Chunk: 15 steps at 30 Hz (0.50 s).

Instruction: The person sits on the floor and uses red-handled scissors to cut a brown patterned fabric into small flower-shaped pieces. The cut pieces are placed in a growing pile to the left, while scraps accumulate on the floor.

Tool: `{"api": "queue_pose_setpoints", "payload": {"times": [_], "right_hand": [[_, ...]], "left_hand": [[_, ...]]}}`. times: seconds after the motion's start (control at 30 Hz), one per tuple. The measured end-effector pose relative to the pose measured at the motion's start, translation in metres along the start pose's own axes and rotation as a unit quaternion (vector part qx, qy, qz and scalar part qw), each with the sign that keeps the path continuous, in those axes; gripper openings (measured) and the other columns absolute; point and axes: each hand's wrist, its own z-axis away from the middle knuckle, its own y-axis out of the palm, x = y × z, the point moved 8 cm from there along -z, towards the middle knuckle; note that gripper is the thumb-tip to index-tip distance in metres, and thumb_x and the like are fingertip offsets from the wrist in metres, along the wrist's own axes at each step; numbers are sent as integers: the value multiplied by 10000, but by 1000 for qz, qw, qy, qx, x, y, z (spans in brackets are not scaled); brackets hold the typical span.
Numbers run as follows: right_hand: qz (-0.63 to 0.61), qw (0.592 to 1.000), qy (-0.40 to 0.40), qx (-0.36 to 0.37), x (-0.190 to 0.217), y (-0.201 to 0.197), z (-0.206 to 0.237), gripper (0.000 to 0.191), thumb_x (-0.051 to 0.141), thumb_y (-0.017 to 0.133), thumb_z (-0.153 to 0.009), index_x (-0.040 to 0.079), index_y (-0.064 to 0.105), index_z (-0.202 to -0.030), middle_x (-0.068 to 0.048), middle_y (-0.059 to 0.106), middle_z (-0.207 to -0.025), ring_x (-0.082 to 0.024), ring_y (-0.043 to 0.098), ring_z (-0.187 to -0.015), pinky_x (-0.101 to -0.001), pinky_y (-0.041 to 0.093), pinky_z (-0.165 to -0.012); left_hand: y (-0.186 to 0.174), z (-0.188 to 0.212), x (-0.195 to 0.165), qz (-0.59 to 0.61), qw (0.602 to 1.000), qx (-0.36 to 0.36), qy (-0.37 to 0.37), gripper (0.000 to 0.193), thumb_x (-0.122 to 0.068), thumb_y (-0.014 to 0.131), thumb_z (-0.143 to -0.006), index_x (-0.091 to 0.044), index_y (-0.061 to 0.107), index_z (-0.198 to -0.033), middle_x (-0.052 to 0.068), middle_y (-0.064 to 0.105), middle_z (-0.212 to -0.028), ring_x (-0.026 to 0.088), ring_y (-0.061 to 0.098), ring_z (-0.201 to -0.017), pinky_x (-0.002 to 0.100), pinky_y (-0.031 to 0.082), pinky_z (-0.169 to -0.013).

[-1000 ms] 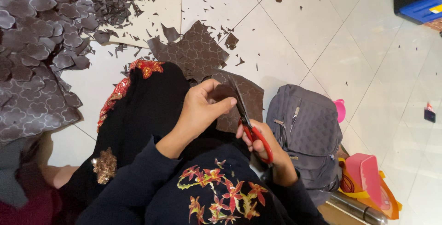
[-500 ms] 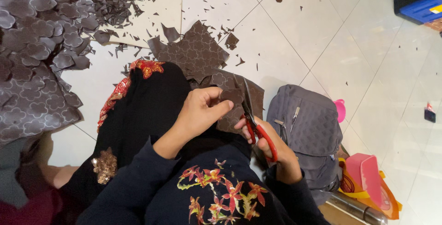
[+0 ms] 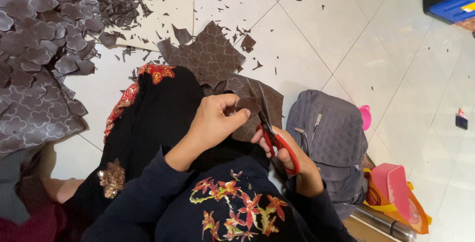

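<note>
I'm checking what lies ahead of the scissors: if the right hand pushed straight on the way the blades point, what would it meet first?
Probably the brown patterned sheet that the blades of the red-handled scissors in the right hand already cut, held by the left hand; beyond it, floor tiles.

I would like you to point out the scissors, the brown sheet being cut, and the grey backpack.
scissors (image 3: 277,140): head view, on the red handle near the pivot.
brown sheet (image 3: 269,104): head view, on its patterned face right of the blades.
grey backpack (image 3: 331,133): head view, on the quilted front pocket.

grey backpack (image 3: 329,138), pink scoop (image 3: 393,185), blue box (image 3: 452,7)
</note>
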Motion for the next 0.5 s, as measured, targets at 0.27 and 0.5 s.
{"api": "queue_pose_setpoints", "payload": {"times": [0.27, 0.5], "right_hand": [[-14, 1000, 4, 7, 9, 4, 3, 1105, 985, 565, -685, -9, 618, -1166, 1, 475, -878, -94, 446, -781, -244, 382, -704], [-15, 1000, -2, 21, 17, 12, 2, 1098, 981, 561, -695, -8, 621, -1169, -1, 474, -857, -102, 448, -771, -247, 376, -707]], "left_hand": [[3, 0, -5, -24, 999, -29, 3, 287, -231, 795, -856, 2, 658, -759, 7, 538, -568, 36, 465, -548, 258, 370, -477], [3, 1, -10, 0, 1000, -23, 2, 215, -209, 766, -846, -21, 692, -771, -17, 586, -587, 23, 504, -544, 244, 395, -484]]}}
